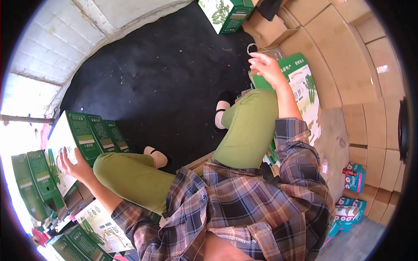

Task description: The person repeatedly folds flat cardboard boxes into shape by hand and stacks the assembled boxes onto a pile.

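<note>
low over a black floor sheet (143, 82), knees wide apart, arms out to both sides. to one side, a left hand (74, 166) with fingers loosely parted and nothing visible in hold, in front of the white face of an upright green-and-white box (82, 135); cannot tell whether touching. to the other, a right hand (267, 69) with fingers half curled, above the far end of a green-and-white carton (311, 91) beside the right knee (264, 102). at the fingertips, a white loop (248, 48); cannot tell whether pinched, hooked or merely behind. likeliest trouble, by judgement: tipping the upright box with a careless brush of the left hand or the left knee (117, 167), both close by, and jolting the neighbouring boxes (99, 132) in the same row. second worry: tugging the carton by one edge only, with a chance of creasing the card. also possible: snagging a finger in the loop and dragging along whatever bears it. hard to watch both sides at once with such a spread. near the carton, a black shoe (225, 96), so perhaps a stumble on rising.
</note>
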Demonstrator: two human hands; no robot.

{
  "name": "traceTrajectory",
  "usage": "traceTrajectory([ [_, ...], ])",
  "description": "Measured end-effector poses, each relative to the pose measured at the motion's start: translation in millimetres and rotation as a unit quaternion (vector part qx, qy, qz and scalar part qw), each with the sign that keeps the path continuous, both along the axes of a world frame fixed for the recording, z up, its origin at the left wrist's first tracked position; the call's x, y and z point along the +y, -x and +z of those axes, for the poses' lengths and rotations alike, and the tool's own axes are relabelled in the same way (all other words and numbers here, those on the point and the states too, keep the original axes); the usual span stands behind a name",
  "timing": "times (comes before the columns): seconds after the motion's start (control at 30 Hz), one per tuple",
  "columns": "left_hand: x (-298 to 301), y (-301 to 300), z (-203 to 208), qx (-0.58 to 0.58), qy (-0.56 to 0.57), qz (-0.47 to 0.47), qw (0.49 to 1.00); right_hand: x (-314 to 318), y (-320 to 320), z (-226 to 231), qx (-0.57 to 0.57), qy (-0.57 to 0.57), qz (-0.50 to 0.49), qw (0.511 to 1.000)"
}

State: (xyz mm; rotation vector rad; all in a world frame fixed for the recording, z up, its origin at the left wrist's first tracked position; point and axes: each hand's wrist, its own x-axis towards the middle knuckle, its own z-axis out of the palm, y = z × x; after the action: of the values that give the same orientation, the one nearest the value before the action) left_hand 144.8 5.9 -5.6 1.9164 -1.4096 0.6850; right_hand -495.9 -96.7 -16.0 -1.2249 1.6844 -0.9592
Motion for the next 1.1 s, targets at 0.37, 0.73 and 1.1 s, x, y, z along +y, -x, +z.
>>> traceTrajectory([
  [0.37, -40, 134, -68, 0.205, -0.333, -0.285, 0.875, 187, 69, -192, -0.378, -0.124, -0.33, 0.856],
  [0.73, -47, 138, -78, 0.196, -0.373, -0.286, 0.861, 212, 68, -250, -0.584, -0.084, -0.471, 0.655],
  [1.1, -49, 139, -78, 0.203, -0.38, -0.288, 0.855, 198, 53, -242, -0.548, -0.028, -0.607, 0.575],
])
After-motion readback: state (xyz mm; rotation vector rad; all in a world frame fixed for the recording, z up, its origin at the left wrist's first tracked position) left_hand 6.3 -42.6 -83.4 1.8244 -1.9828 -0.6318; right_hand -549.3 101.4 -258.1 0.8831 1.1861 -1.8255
